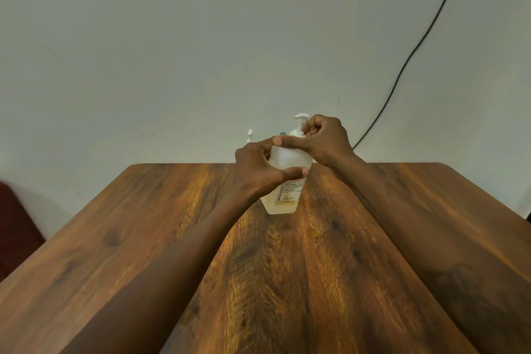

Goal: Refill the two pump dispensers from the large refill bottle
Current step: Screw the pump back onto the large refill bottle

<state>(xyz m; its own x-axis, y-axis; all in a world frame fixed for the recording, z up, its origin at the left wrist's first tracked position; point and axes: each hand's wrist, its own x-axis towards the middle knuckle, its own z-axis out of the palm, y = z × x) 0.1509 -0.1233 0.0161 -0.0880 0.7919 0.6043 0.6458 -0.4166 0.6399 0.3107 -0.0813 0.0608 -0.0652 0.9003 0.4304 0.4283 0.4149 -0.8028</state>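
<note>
Dark red object (11, 218) at far left edge, off the surface (120, 253). Second dispenser (249, 135) at the far edge, mostly hidden behind left hand (255, 172), only its pump top showing. Left hand grip closed around the body of the near dispenser (287, 178), thumb across the front above the label. Dispenser is translucent, upright with a slight tilt, base near surface centre; can't tell if it touches. Right hand (324, 141) grip pinched shut on the white pump collar. Black cable (413, 52) runs down the wall at right.
</note>
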